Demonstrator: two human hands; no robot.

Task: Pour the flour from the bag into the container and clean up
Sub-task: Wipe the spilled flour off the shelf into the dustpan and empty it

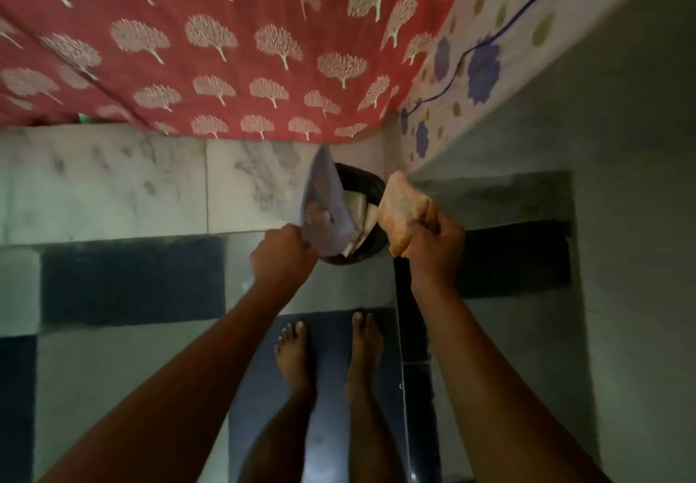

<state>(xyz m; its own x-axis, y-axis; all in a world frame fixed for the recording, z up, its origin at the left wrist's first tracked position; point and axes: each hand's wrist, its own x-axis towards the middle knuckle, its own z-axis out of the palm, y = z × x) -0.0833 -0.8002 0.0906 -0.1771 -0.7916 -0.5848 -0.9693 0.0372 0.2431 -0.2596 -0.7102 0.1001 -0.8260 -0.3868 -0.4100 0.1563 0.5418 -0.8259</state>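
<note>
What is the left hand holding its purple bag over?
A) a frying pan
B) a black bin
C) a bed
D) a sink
B: the left hand grips the purple bag right above the round black bin, which has pale scraps inside; the right hand grips an orange bundle beside it.

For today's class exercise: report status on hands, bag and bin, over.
Left hand grips purple bag over black bin. Right hand grips crumpled orange bundle beside it. Paper in bin; nothing blocking.
</note>
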